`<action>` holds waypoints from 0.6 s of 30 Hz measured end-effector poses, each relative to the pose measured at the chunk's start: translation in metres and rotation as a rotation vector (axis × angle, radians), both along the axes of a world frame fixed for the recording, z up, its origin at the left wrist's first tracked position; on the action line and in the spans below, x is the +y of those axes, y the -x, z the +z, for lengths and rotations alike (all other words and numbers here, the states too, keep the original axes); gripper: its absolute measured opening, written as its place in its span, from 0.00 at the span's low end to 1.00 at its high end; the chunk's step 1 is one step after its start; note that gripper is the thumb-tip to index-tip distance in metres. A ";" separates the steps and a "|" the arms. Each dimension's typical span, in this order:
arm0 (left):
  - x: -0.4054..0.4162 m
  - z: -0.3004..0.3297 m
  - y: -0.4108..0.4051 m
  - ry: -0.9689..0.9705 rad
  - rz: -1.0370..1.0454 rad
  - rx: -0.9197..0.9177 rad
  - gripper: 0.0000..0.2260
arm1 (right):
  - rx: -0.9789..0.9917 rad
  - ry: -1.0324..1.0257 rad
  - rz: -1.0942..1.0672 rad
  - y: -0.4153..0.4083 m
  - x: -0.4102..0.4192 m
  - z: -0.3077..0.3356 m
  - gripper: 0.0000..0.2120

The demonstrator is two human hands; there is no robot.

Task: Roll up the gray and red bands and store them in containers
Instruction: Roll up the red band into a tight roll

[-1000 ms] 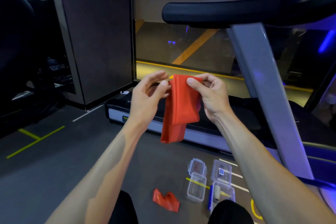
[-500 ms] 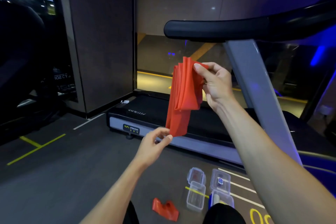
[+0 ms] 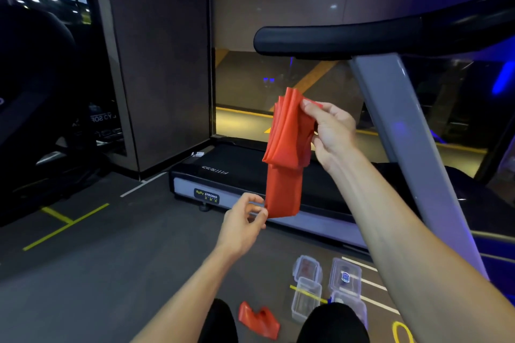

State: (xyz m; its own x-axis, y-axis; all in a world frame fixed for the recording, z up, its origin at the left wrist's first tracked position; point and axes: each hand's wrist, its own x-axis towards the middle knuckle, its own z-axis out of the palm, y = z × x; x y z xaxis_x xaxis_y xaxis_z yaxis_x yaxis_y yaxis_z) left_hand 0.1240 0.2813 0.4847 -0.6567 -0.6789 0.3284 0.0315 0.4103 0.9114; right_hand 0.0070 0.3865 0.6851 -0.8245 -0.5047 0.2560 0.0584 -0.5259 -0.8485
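Right hand (image 3: 333, 131) pinches folded red band (image 3: 287, 153) top; left hand (image 3: 245, 220) pinches bottom edge.

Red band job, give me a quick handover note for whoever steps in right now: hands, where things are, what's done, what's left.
Right hand grips the folded top of the long red rubber band, held up in the air.
Left hand pinches its hanging bottom edge.
A second crumpled red band lies on the floor between the knees.
Clear plastic containers sit open on the floor, lids beside them.
Done: held band partly folded. Left: roll it, box it, then the floor band. No gray band clearly visible.
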 end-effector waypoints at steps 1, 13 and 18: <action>-0.005 -0.001 0.001 0.010 -0.005 0.003 0.09 | 0.012 -0.015 -0.006 0.005 -0.004 -0.003 0.04; -0.103 -0.016 0.088 -0.213 -0.193 -0.129 0.13 | 0.060 -0.131 0.012 0.090 -0.102 -0.105 0.09; -0.155 -0.093 0.138 -0.368 -0.146 -0.228 0.06 | 0.063 -0.239 0.039 0.146 -0.154 -0.190 0.06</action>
